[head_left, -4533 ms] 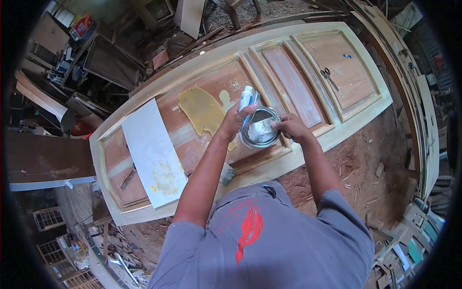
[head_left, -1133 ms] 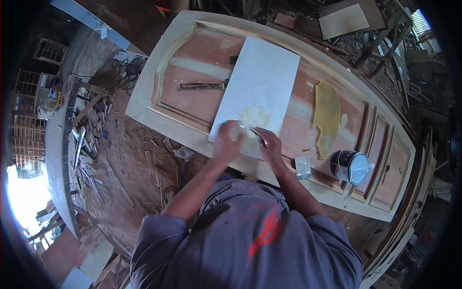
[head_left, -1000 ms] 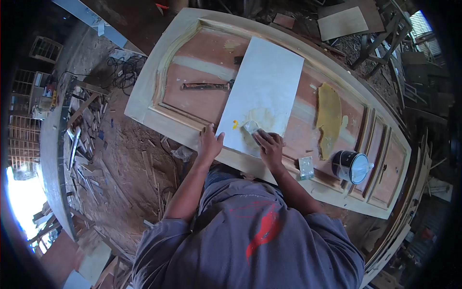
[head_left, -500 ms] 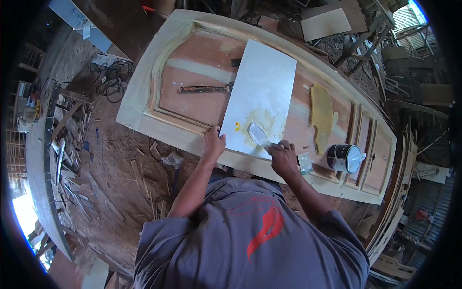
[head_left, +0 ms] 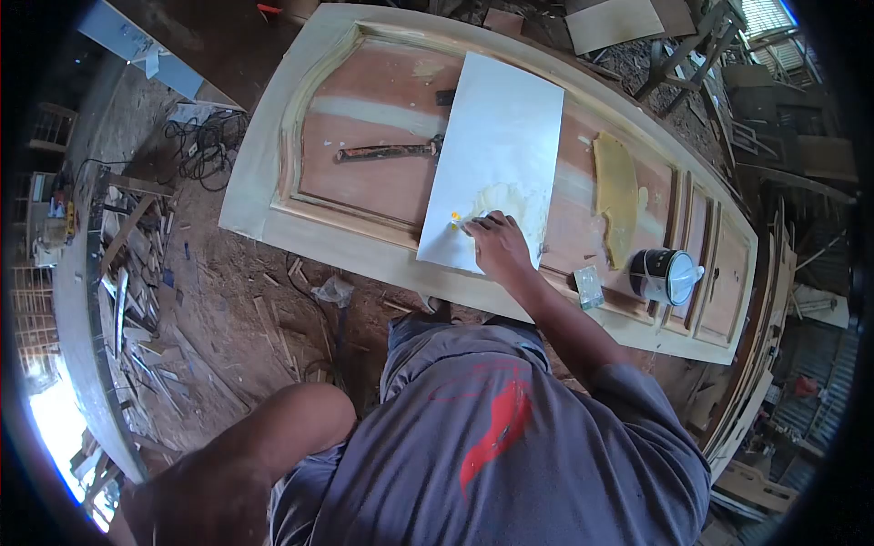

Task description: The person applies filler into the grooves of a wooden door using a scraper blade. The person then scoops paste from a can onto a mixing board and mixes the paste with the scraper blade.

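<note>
My right hand (head_left: 499, 244) is closed around a putty knife, mostly hidden under the fingers. Its tip is beside a small yellow-orange dab (head_left: 454, 218) on a white sheet (head_left: 510, 118). Pale filler smears (head_left: 496, 197) spread over the sheet's lower part, just behind the hand. The sheet lies across a panelled wooden door (head_left: 355, 250). My left arm (head_left: 264, 437) is bent and raised close to the camera at lower left; its hand does not show.
On the door lie a dark-handled tool (head_left: 387, 152), a curved yellow sheet (head_left: 617, 200), a small clear packet (head_left: 588, 287) and a black can (head_left: 669, 278) with plastic on it. Wood scraps (head_left: 137, 273) and tangled cable (head_left: 200, 150) cover the floor at left.
My left hand has let go of the white sheet's edge and left the view. My right hand has moved left and up with the putty knife, to the yellow-orange dab.
</note>
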The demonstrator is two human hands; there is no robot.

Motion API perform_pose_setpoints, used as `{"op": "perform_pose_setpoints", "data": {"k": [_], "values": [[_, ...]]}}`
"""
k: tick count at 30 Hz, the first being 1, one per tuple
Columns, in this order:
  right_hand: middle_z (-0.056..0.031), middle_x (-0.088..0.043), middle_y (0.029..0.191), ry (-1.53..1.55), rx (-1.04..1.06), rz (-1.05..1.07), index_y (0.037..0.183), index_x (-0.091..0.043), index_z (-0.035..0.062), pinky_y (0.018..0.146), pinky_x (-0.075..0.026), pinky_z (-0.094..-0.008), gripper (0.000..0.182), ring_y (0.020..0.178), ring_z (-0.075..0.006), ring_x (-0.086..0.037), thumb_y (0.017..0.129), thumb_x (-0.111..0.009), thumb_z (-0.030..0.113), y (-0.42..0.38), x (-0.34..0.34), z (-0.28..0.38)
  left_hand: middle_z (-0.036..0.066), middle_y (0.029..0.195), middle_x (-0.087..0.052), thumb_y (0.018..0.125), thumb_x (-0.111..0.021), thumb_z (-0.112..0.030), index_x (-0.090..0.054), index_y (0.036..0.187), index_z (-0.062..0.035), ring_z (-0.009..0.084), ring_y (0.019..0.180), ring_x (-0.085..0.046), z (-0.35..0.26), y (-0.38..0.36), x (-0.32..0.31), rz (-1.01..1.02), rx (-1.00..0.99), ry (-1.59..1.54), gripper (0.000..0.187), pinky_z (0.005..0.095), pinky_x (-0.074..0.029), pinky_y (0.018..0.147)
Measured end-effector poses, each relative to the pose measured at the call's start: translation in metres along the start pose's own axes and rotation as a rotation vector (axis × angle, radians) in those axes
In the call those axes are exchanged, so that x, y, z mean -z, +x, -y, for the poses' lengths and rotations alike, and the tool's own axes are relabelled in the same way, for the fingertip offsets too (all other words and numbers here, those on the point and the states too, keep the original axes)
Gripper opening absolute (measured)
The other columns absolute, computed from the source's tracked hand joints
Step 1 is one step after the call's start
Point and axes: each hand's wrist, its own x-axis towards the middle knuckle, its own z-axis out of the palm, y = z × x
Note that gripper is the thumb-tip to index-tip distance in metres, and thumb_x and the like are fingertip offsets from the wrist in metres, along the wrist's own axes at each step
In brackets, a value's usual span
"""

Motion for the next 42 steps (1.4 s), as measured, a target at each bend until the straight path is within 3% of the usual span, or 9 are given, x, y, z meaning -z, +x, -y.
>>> {"op": "perform_pose_setpoints", "data": {"k": [9, 12, 19, 23, 24, 26, 28, 30, 42], "values": [[-0.0126, -0.074, 0.099, 0.058, 0.072, 0.124, 0.104, -0.073, 0.0035, 0.093, -0.051, -0.0428, 0.028, 0.106, -0.0314, -0.065, 0.081, -0.058, 0.001, -0.01, -0.023, -0.008, 0.025, 0.121, -0.07, 0.105, -0.062, -0.019, -0.064, 0.129, 0.0125, 0.0261, 0.097, -0.072, -0.011, 0.011, -0.016, 0.327, -0.08, 0.574, 0.039, 0.0344, -0.059, 0.085], [-0.0143, -0.074, 0.102, 0.126, 0.072, 0.028, 0.106, -0.073, 0.0032, 0.095, -0.051, -0.0432, 0.03, 0.106, -0.0326, -0.066, 0.08, -0.057, -0.001, -0.005, -0.02, -0.018, 0.02, 0.113, -0.069, 0.101, -0.064, -0.019, -0.064, 0.121, 0.0089, 0.0235, 0.092, -0.069, -0.01, 0.008, -0.018, 0.311, -0.062, 0.593, 0.035, 0.0331, -0.057, 0.081], [-0.0156, -0.074, 0.105, 0.102, -0.019, 0.107, 0.109, -0.072, 0.0036, 0.094, -0.052, -0.0431, 0.03, 0.109, -0.0324, -0.066, 0.084, -0.057, 0.0, -0.001, -0.02, -0.004, 0.009, 0.095, -0.067, 0.09, -0.069, -0.019, -0.065, 0.103, 0.0004, 0.0174, 0.079, -0.063, 0.001, -0.014, -0.002, 0.103, -0.151, 0.667, 0.024, 0.0303, -0.053, 0.074], [-0.015, -0.074, 0.109, 0.161, -0.009, 0.041, 0.11, -0.072, 0.0038, 0.094, -0.052, -0.0426, 0.029, 0.11, -0.0321, -0.065, 0.085, -0.057, 0.0, -0.009, -0.013, -0.013, 0.003, 0.085, -0.066, 0.083, -0.072, -0.019, -0.066, 0.093, -0.0044, 0.014, 0.072, -0.059, 0.019, -0.082, 0.025, -0.467, -0.273, 1.06, 0.018, 0.0287, -0.05, 0.069], [-0.0147, -0.074, 0.11, 0.188, 0.001, -0.015, 0.11, -0.071, 0.0038, 0.094, -0.052, -0.0425, 0.03, 0.11, -0.032, -0.065, 0.085, -0.057, 0.0, -0.008, -0.014, -0.015, 0.002, 0.082, -0.065, 0.082, -0.072, -0.019, -0.066, 0.09, -0.0057, 0.0131, 0.07, -0.059, 0.025, -0.104, 0.04, -0.703, -0.111, 1.227, 0.017, 0.0283, -0.049, 0.068], [-0.0142, -0.074, 0.11, 0.168, -0.006, -0.043, 0.112, -0.071, 0.0037, 0.095, -0.052, -0.0421, 0.031, 0.111, -0.0319, -0.064, 0.085, -0.057, -0.001, -0.004, -0.013, -0.015, 0.004, 0.085, -0.07, 0.084, -0.076, -0.01, -0.067, 0.098, 0.0031, 0.0119, 0.079, -0.065, 0.041, -0.126, 0.088, -1.037, 0.794, 1.402, 0.021, 0.0283, -0.052, 0.074], [-0.014, -0.073, 0.111, 0.146, -0.015, -0.056, 0.113, -0.07, 0.0032, 0.095, -0.052, -0.0419, 0.032, 0.111, -0.0319, -0.064, 0.084, -0.057, -0.001, -0.003, -0.015, -0.014, 0.011, 0.097, -0.072, 0.087, -0.076, -0.016, -0.068, 0.106, -0.0005, 0.0212, 0.086, -0.07, 0.057, -0.222, 0.13, -0.894, 1.258, 1.583, 0.026, 0.036, -0.055, 0.082], [-0.0141, -0.073, 0.111, 0.119, -0.02, -0.058, 0.113, -0.07, 0.0025, 0.096, -0.052, -0.0419, 0.032, 0.111, -0.032, -0.064, 0.084, -0.056, -0.001, -0.002, -0.018, -0.013, 0.017, 0.106, -0.071, 0.085, -0.078, -0.018, -0.067, 0.111, -0.0018, 0.031, 0.094, -0.071, 0.068, -0.289, 0.136, -0.716, 1.49, 1.697, 0.032, 0.0424, -0.056, 0.087], [-0.0164, -0.073, 0.109, 0.135, -0.107, -0.064, 0.116, -0.069, 0.0, 0.095, -0.053, -0.0423, 0.037, 0.107, -0.0338, -0.066, 0.081, -0.055, -0.005, 0.014, -0.034, 0.011, 0.025, 0.126, -0.061, 0.085, -0.08, -0.021, -0.05, 0.139, -0.0016, 0.046, 0.114, -0.063, 0.114, -0.365, 0.147, -0.59, 1.727, 1.788, 0.065, 0.0518, -0.053, 0.098]]}}
